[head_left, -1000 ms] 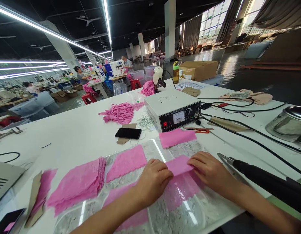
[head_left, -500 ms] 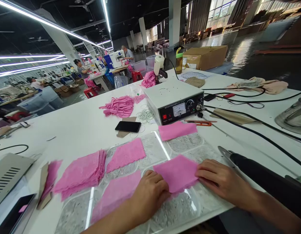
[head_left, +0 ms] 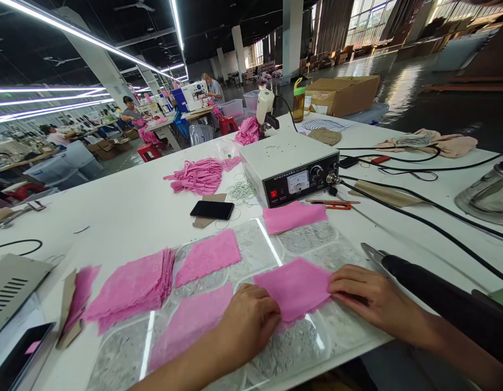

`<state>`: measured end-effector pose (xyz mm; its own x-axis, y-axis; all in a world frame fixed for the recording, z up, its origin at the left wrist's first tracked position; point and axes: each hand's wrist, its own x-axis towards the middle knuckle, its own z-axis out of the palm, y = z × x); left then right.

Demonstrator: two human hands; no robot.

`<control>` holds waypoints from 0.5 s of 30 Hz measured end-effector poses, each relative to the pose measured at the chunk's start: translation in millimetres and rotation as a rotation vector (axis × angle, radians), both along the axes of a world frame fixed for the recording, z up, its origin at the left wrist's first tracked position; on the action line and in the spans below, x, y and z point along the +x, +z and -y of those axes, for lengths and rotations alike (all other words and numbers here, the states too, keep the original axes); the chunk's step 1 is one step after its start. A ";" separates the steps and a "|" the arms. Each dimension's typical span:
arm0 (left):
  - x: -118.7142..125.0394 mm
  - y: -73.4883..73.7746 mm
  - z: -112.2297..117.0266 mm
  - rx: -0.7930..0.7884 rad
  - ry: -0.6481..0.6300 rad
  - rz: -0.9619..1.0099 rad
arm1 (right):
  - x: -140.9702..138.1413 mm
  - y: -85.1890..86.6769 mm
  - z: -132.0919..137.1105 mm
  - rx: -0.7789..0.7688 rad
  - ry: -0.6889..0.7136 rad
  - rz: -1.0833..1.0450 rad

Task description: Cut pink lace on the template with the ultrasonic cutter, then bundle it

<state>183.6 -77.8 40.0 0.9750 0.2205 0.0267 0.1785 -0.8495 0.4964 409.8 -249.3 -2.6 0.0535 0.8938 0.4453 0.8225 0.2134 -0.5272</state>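
Note:
A pink fabric piece [head_left: 295, 287] lies in front of me on a clear, patterned plastic sheet [head_left: 255, 247], with a lacy pink edge showing beneath it. My right hand [head_left: 363, 293] pinches its right corner between thumb and fingers. At its lower left edge, my left hand [head_left: 250, 316] is closed with curled fingers on the fabric; the fingertips are partly hidden. Left of that hand lies a thin pink piece [head_left: 190, 323], and above it another scalloped pink piece [head_left: 211, 256]. A stack of pink pieces [head_left: 131, 285] sits further left. A folded pink piece [head_left: 294, 216] rests near the control box.
A white control box [head_left: 290, 168] with dial and cables stands behind the sheet. A black handheld tool [head_left: 422, 285] lies by my right arm. A phone [head_left: 212, 210], an orange cutter [head_left: 337, 205], pink straps [head_left: 198, 176] and a glass jar [head_left: 488, 193] are around. People sew beyond.
The view has shifted slightly. The right corner of the pink fabric piece has moved a little under my right hand's pinch; my left hand stays at its lower left edge.

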 end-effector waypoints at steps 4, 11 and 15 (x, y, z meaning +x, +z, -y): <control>1.8 2.7 0.5 0.011 0.002 -0.044 | 2.3 2.5 0.1 -0.071 -0.004 -0.059; 10.7 9.8 2.4 0.070 0.003 -0.132 | 3.1 5.3 -0.8 -0.059 0.015 -0.073; 28.2 14.6 9.5 0.095 -0.033 -0.156 | 4.3 1.7 -0.4 -0.051 0.042 -0.046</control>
